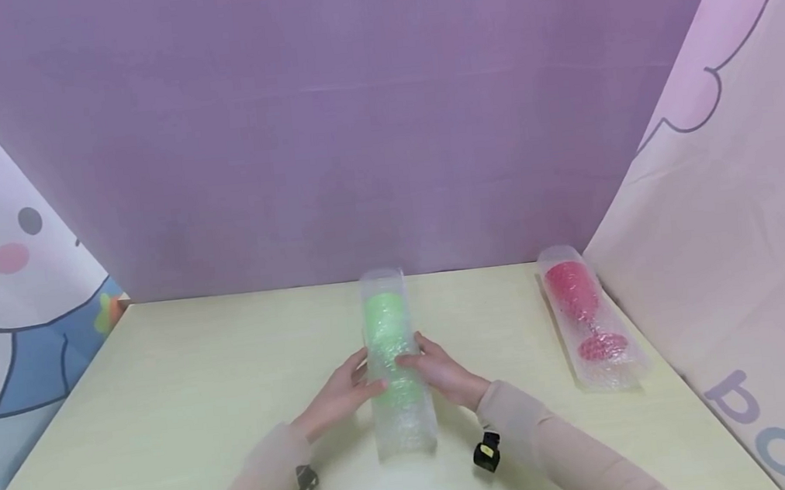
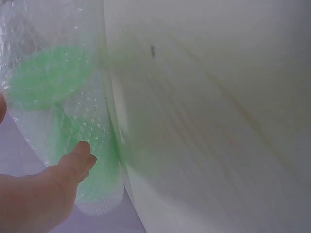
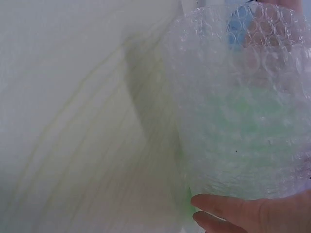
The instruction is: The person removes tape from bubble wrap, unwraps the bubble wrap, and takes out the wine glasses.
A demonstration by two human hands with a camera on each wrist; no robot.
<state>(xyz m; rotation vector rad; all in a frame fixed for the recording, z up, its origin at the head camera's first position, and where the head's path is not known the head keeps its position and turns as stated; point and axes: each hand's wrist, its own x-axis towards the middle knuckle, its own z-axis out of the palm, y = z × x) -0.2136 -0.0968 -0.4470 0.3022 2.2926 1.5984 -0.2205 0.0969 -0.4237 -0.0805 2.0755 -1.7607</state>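
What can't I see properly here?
Green item, head view: fine details blurred by bubble wrap.
Red item, head view: fine details blurred by clear wrap.
Left hand and right hand, head view: some fingers hidden by the wrapped green item.
Sleeves, head view: cut off by bottom edge.

Left sleeve (image 1: 261, 470): long, pale beige with a pinkish cast; plain, matte cloth; reaches the wrist.
Right sleeve (image 1: 557, 444): same pale beige; loose cut, soft creases along the forearm; cuff end slightly lighter and greyer.
Left wrist unit (image 1: 306, 481): small, dark grey to black, boxy; sits by the cuff on the inner side; a lighter grey patch on it, too small to read.
Right wrist unit (image 1: 487, 452): small black block with squared corners, by the cuff on the inner side; one small yellow mark on its face, lettering illegible.
Left hand (image 1: 337, 396): bare.
Right hand (image 1: 451, 376): bare, like the left.
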